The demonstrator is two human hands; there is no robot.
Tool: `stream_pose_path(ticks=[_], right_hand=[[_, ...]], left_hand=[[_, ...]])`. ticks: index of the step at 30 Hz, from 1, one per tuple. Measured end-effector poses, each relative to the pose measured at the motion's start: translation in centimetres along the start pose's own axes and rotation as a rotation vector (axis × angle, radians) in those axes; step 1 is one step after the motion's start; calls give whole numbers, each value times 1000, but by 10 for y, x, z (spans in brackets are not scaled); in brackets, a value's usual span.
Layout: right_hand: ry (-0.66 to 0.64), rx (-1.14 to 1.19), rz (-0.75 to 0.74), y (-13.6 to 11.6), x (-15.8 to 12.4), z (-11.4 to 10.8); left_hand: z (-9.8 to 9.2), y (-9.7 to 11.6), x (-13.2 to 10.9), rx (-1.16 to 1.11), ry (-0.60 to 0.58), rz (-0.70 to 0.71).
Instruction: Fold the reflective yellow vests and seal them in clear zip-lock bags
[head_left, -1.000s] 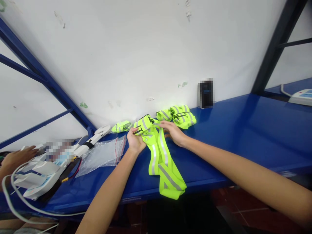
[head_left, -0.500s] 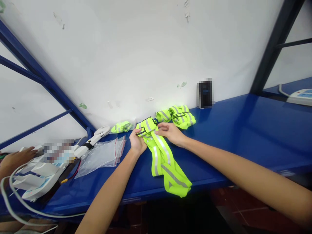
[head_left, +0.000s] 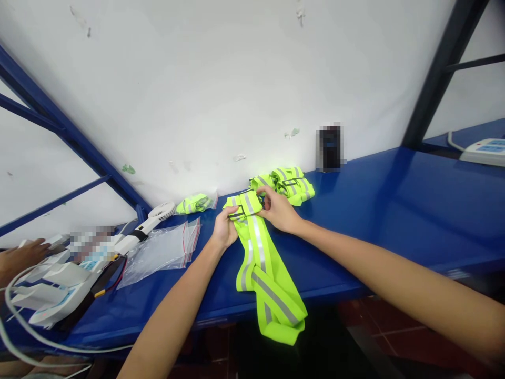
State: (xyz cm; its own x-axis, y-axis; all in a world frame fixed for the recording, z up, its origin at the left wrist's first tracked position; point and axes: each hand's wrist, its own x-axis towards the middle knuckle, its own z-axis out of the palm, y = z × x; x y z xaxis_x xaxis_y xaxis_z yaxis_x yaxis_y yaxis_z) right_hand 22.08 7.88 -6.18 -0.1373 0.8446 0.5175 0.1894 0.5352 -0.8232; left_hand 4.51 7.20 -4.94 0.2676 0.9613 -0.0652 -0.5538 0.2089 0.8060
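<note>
**Both hands on a folded reflective strap**

At the back, a clear bag (head_left: 214,200) holds a bright yellow-green bundle (head_left: 193,203); more clear bags (head_left: 155,252) lie flat on the blue table (head_left: 374,210). The left hand (head_left: 225,230), thumb on top, grips the reflective strap (head_left: 272,279) by its bundled end. The right hand (head_left: 279,209), fingers bent, pinches that bundle's right side. Both forearms slant inward; the strap's loose bands trail past the table's front edge between them.
</note>
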Motion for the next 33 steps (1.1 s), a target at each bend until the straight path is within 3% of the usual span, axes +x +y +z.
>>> stream_pose_path(ticks=[3,10,14,18,24,33], right_hand=[[-66,-20,-28,-5,1,-5],[-209,440,349,-12,1,2],[-207,577,449,-8,5,2],[-262,452,416,-10,6,-4],[-251,292,151,-17,-3,-3],[-290,404,261,-21,-10,11]], left_hand=[[0,6,1,16,-10,42],[-3,10,1,53,-5,95],[0,5,-2,70,-81,88],[-2,2,-4,75,-126,21],[-4,1,-5,66,-157,65],[4,3,-8,-25,-147,50]])
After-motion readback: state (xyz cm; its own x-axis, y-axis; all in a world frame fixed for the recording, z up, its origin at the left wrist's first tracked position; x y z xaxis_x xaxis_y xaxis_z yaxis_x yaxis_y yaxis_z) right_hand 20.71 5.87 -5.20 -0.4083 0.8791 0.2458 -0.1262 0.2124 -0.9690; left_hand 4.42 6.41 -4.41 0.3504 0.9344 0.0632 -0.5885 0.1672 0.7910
